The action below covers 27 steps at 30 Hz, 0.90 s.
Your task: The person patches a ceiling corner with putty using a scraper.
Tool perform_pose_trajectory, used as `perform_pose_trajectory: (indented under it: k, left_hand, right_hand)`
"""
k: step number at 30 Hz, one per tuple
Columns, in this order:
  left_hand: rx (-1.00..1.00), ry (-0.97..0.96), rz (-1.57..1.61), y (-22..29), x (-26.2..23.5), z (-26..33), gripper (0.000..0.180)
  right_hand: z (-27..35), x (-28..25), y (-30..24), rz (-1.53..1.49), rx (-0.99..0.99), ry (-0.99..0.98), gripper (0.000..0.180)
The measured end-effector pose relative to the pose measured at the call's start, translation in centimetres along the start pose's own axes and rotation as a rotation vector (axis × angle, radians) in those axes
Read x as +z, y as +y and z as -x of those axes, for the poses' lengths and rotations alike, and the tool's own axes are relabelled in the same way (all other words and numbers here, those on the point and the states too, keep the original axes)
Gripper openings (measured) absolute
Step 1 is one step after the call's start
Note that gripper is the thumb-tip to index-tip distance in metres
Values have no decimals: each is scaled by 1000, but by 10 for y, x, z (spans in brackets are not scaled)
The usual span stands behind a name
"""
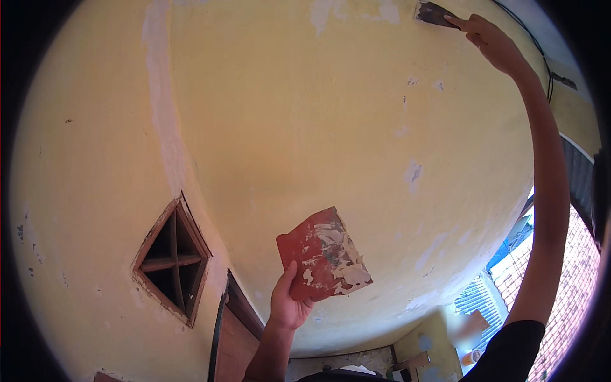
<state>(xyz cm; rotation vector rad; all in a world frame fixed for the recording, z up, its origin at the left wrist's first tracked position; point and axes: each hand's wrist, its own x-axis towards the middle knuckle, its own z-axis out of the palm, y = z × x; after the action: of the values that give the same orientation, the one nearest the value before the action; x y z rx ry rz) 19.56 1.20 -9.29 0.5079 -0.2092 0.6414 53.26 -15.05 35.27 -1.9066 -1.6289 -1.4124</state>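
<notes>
My right hand [493,43] is raised high to the upper right, with its fingers closed around the handle of a putty knife [437,14]. The blade, broad and dark, lies at the yellow wall [286,146] near the top edge of the view. Low in the middle, my left hand [291,302] grips a red putty spreader plate [302,251] by its lower left side, thumb on the front. Off-white filler is smeared over the plate's right half, thickest at its lower right corner [354,274].
A pale filler strip [162,95] runs down the wall on the left, above a diamond-shaped wooden vent [172,261]. Below stands a brown door [237,340]. Chipped spots [413,172] mark the wall. Dark cables [538,48] hang at upper right; an opening shows brickwork [573,274].
</notes>
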Motion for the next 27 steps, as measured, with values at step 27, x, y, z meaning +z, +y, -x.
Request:
perform_pose_trajectory:
  k: [27]
  left_hand:
    - [622, 562, -550, -75, -234, 85, 51]
  right_hand:
    - [419, 275, -416, -1246, 428, -456, 38]
